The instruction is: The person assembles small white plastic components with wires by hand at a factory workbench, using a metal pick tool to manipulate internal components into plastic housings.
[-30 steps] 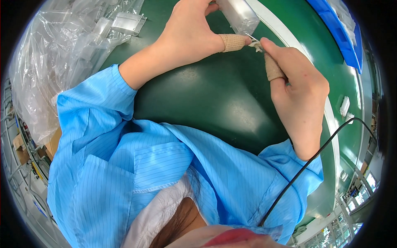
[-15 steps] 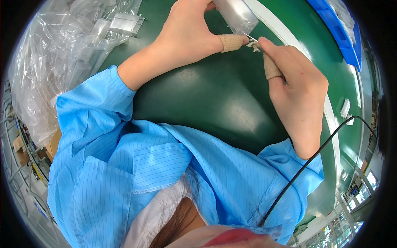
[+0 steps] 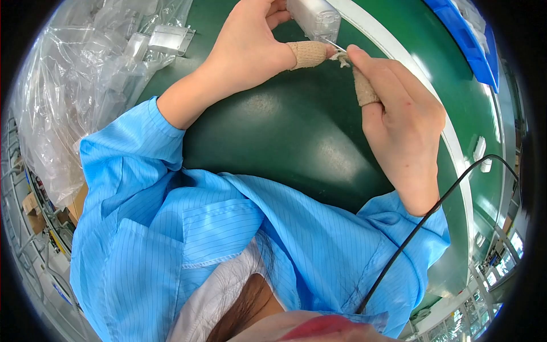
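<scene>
Head view, top centre: the left hand (image 3: 248, 48) is curled against a silvery box-shaped part (image 3: 317, 21), its wrapped thumb near the lower end. The right hand (image 3: 403, 111), closed in a pinch, grips a thin bright rod (image 3: 335, 45) reaching that end, beside a frayed pale scrap (image 3: 343, 60). Beneath spreads a green bench (image 3: 268, 128); clear plastic bags (image 3: 68, 108) fill the upper left, a blue bin (image 3: 462, 43) the upper right.

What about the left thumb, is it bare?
No, the left hand, which holds the silvery block, wears a beige thumb cover.
</scene>
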{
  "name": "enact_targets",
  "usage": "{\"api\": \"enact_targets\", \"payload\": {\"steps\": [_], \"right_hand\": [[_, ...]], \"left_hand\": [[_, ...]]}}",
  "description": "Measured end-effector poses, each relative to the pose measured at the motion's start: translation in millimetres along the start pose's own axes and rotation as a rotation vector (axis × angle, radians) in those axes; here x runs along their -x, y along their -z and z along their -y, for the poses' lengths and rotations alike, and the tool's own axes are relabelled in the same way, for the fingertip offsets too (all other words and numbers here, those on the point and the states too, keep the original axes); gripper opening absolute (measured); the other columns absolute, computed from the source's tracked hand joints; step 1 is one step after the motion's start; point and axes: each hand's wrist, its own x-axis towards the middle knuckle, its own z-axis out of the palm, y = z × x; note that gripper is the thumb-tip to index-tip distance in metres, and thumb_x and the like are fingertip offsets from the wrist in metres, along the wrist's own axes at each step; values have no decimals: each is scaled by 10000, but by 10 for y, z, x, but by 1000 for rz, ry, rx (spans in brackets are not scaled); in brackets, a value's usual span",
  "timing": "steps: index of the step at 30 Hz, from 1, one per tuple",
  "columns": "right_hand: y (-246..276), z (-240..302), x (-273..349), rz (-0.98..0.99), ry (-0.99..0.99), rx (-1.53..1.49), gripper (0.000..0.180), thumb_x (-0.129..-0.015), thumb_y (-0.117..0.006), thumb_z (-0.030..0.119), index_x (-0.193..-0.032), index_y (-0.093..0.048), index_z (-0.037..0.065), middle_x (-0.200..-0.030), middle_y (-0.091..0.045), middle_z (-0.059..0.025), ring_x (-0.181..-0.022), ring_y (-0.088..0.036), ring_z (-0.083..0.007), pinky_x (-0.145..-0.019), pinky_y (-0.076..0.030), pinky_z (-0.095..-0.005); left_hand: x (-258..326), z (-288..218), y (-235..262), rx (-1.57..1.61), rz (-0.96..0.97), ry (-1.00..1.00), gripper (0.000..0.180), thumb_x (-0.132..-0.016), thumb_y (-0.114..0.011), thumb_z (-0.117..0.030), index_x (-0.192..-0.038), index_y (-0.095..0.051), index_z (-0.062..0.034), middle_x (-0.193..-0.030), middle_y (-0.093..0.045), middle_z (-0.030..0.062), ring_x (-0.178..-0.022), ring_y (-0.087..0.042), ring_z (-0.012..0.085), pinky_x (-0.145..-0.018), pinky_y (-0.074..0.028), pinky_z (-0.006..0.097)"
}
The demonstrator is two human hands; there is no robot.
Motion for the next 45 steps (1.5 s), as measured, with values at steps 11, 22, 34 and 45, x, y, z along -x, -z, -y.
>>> {"api": "enact_targets", "payload": {"steps": [11,22,34,45], "right_hand": [[238,59,-305,585,-79,-668,300,-703,-770,141,-972,-675,46,-958,-670,-77,-921,-626,-221,-792,-493,-311],[-427,-223,-173,171,-660,-1468,480,-836,-669,37,-1280,-493,-3,-1171,-567,-113,-1073,-585,-186,-889,-505,-294],[-320,-343,-171,10,-218,-825,288,-800,-707,-13,-1085,-670,-17,-1008,-631,-62,-910,-580,-128,-845,-471,-251],[-182,-423,-178,117,-303,-836,262,-799,-708,-8,-1060,-681,-15,-1027,-654,-66,-924,-599,-124,-828,-483,-246]], "left_hand": [[107,-59,396,202,245,-137,698,-749,-752,-76,-1368,-429,-72,-1256,-517,83,-1129,-529,203,-979,-411,328],[164,-94,248,334,237,109,665,-797,-709,17,-1371,-375,-22,-1248,-483,87,-1139,-507,161,-946,-431,284],[114,-65,114,-233,75,-112,248,-808,-718,-88,-1026,-642,3,-888,-662,64,-769,-596,84,-669,-486,236],[43,34,46,-261,101,-631,235,-811,-724,-98,-1014,-658,2,-882,-663,74,-764,-602,94,-669,-484,233]]}}
